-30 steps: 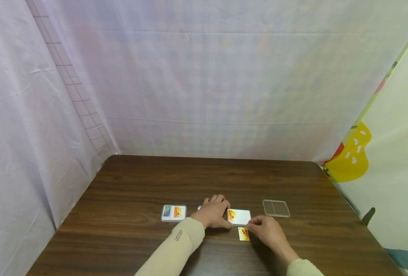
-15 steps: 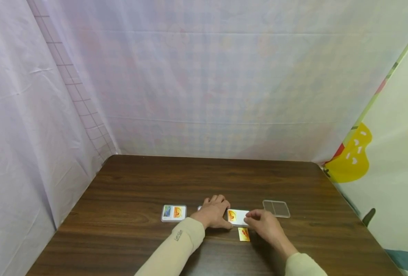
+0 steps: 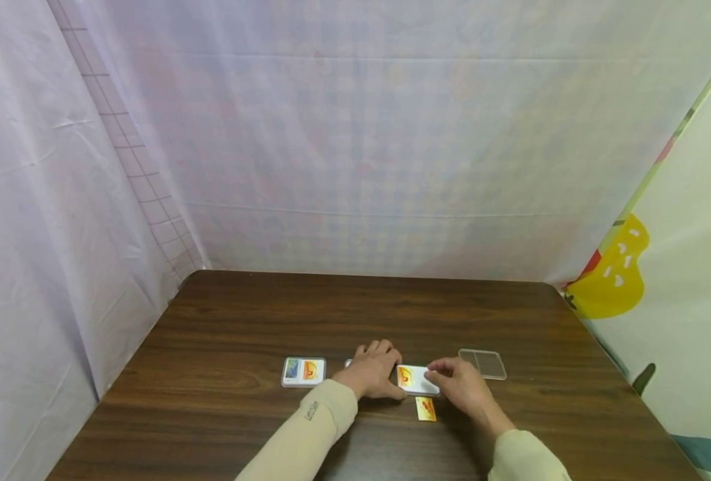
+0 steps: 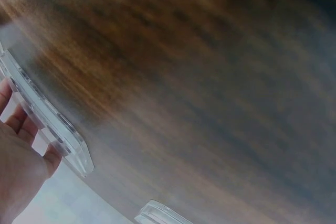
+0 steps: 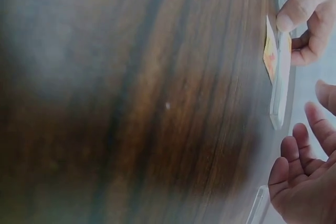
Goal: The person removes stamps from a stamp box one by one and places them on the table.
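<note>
Left hand (image 3: 367,374) pinches one end of the half-blank case (image 3: 413,381); right fingertips free

Left thumb at the case's lower left corner, forefinger by its upper left: probably a brace against sliding. Right hand (image 3: 466,393): thumb and forefinger a small gap apart, nothing visible between them, at the white right half; other fingers loosely bent. Whether they touch the surface, can't tell.

Case lies flat, lower centre of the head frame, orange picture on its left half. Yellow picture piece (image 3: 425,409) just below, likely put there for easy reach. Clear divided cover (image 3: 490,366) right of the case, beyond the right hand, perhaps set aside for working room. Two-picture case (image 3: 304,372) off to the left; a pale edge (image 3: 348,363) peeks out beside the left hand, mostly hidden. All on the brown table (image 3: 223,321).

Writing: dark lettering (image 3: 310,410) on the left sleeve (image 3: 298,437), seems to start "Let's", rest unsure. No legible words or brand on pictures or cases.
</note>
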`<state>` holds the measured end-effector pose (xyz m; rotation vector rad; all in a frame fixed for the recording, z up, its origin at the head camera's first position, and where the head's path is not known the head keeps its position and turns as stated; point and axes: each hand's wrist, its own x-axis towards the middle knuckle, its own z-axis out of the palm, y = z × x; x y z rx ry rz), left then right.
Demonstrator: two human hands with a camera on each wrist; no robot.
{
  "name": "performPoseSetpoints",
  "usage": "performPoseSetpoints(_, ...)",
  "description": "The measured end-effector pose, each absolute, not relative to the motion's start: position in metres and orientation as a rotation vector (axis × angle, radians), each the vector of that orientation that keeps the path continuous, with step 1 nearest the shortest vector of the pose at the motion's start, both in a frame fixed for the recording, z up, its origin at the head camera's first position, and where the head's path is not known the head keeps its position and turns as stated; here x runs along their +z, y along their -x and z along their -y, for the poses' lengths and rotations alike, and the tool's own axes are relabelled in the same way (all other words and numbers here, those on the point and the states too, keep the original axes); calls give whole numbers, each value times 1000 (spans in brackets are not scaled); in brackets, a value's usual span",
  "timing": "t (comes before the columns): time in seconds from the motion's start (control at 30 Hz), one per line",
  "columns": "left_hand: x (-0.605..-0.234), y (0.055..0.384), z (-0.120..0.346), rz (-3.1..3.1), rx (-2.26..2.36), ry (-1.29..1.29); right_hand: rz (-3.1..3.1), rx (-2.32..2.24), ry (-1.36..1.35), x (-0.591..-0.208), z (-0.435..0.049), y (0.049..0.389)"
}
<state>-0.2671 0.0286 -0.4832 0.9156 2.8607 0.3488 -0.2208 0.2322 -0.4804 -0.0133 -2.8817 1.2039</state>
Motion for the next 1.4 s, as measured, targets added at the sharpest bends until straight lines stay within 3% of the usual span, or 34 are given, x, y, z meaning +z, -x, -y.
performPoseSetpoints(1.4,-485,269,-30,-2852,306,-885,2952,805,-190,-490,-218,249)
